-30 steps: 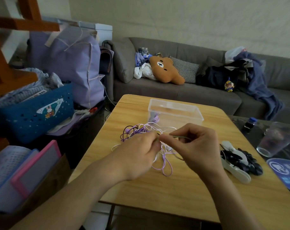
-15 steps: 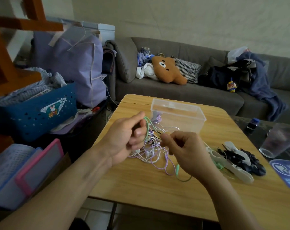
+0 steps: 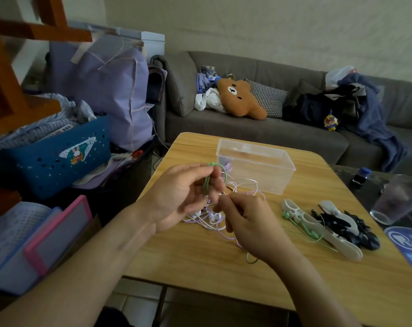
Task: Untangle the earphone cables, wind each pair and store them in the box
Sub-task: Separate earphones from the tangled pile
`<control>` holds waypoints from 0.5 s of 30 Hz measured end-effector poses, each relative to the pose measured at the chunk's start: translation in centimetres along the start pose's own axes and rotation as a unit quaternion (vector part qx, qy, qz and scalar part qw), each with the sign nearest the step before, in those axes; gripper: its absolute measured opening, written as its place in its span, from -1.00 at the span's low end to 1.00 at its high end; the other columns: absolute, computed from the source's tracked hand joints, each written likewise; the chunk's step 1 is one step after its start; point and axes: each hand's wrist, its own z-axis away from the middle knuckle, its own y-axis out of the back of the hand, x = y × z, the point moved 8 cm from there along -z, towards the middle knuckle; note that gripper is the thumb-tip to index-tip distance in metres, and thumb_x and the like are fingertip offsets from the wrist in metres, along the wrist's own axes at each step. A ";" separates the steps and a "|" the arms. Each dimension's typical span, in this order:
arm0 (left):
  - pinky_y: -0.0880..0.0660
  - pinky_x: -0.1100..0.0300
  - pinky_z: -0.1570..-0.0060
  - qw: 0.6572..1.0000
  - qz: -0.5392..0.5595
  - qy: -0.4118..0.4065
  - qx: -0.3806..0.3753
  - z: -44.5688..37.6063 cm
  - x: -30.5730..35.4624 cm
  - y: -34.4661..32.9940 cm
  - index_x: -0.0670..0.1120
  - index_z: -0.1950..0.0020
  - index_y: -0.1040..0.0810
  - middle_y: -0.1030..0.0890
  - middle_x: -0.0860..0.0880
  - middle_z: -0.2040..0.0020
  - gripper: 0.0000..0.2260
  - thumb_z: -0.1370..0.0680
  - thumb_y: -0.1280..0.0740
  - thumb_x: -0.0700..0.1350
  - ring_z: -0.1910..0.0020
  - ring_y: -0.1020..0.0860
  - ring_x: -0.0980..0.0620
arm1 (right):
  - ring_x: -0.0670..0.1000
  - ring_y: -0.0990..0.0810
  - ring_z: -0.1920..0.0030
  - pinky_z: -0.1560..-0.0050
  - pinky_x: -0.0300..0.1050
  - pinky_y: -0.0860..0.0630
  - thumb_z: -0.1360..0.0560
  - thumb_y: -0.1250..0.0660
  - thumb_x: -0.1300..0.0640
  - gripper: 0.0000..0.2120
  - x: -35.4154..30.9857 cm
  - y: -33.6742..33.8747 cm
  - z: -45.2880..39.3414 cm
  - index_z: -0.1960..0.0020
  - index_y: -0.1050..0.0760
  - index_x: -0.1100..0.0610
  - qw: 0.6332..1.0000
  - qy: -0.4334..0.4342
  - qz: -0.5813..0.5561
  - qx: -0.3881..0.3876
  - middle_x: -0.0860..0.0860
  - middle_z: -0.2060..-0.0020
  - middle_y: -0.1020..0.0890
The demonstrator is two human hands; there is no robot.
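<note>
A tangle of white and purple earphone cables [image 3: 226, 206] lies on the wooden table [image 3: 224, 267] in front of the clear plastic box [image 3: 254, 166]. My left hand [image 3: 183, 197] holds loops of green earphone cable [image 3: 214, 175] wound round its fingers, just above the tangle. My right hand [image 3: 250, 225] pinches the green cable close to the left fingers. Green earbuds [image 3: 299, 225] trail on the table to the right. Something purple shows inside the box at its left end.
White and black clips [image 3: 337, 227] lie at the right of the table. A glass [image 3: 396, 199] and a small dark bottle [image 3: 360, 177] stand on the dark surface beyond the right edge. A blue basket [image 3: 56, 159], bags and a sofa [image 3: 259, 128] surround the table.
My left hand rose from the tangle with green cable looped round its fingers. My right hand came in close to it, drawing the green cable along.
</note>
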 end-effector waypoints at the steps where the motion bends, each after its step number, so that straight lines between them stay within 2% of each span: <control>1: -0.08 0.26 0.58 1.000 0.005 0.014 -0.020 0.1 -0.1 -0.2 -0.18 0.11 -0.48 -0.52 -0.10 0.32 -0.86 -0.58 -0.17 -0.18 0.46 -0.41 0.08 | -0.16 -0.43 0.49 0.41 -0.27 -0.30 -0.65 -0.21 0.00 -0.66 0.3 0.3 -0.1 0.20 -0.62 0.08 1.000 -0.010 0.006 0.016 -0.09 0.52 -0.52; 3: -0.03 0.19 0.52 0.996 0.000 0.065 -0.064 0.3 -0.6 -0.7 -0.14 0.20 -0.44 -0.38 -0.04 0.41 -0.82 -0.54 -0.14 -0.11 0.51 -0.27 0.09 | -0.15 -0.43 0.51 0.42 -0.26 -0.32 -0.63 -0.23 -0.02 -0.64 0.8 1.3 -0.4 0.25 -0.62 0.07 0.998 -0.032 -0.004 0.059 -0.11 0.55 -0.52; 5: 0.02 0.17 0.49 0.985 -0.038 0.131 -0.102 0.7 -1.8 -1.3 -0.09 0.29 -0.43 -0.32 -0.01 0.46 -0.74 -0.56 -0.12 -0.05 0.54 -0.19 0.10 | -0.15 -0.42 0.55 0.44 -0.23 -0.35 -0.63 -0.22 -0.05 -0.60 1.5 2.1 -0.5 0.29 -0.60 0.08 0.993 -0.057 -0.039 0.093 -0.04 0.57 -0.54; 8: 0.04 0.25 0.55 0.968 -0.108 0.198 -0.106 1.1 -3.6 -1.4 -0.06 0.32 -0.39 -0.28 0.02 0.49 -0.68 -0.64 -0.13 -0.06 0.57 -0.16 0.14 | -0.10 -0.41 0.57 0.43 -0.19 -0.35 -0.64 -0.20 -0.04 -0.60 2.3 2.0 -0.4 0.27 -0.60 0.10 0.985 -0.093 -0.101 0.104 0.01 0.57 -0.54; 12: 0.03 0.30 0.59 0.976 -0.093 0.189 -0.062 0.8 -3.3 -0.5 -0.07 0.28 -0.38 -0.28 0.03 0.49 -0.71 -0.65 -0.15 -0.09 0.58 -0.15 0.17 | -0.12 -0.41 0.58 0.44 -0.21 -0.37 -0.64 -0.22 -0.04 -0.60 2.8 1.9 -0.4 0.26 -0.62 0.11 0.986 -0.114 -0.072 0.093 0.00 0.56 -0.55; 15: -0.06 0.32 0.63 0.992 0.062 0.112 0.020 -0.1 -1.9 0.6 -0.11 0.17 -0.42 -0.40 0.02 0.43 -0.77 -0.65 -0.13 -0.09 0.56 -0.29 0.15 | -0.10 -0.34 0.58 0.47 -0.21 -0.30 -0.64 -0.23 -0.01 -0.62 2.9 0.7 -0.2 0.23 -0.62 0.17 0.984 -0.133 -0.116 0.031 -0.03 0.56 -0.48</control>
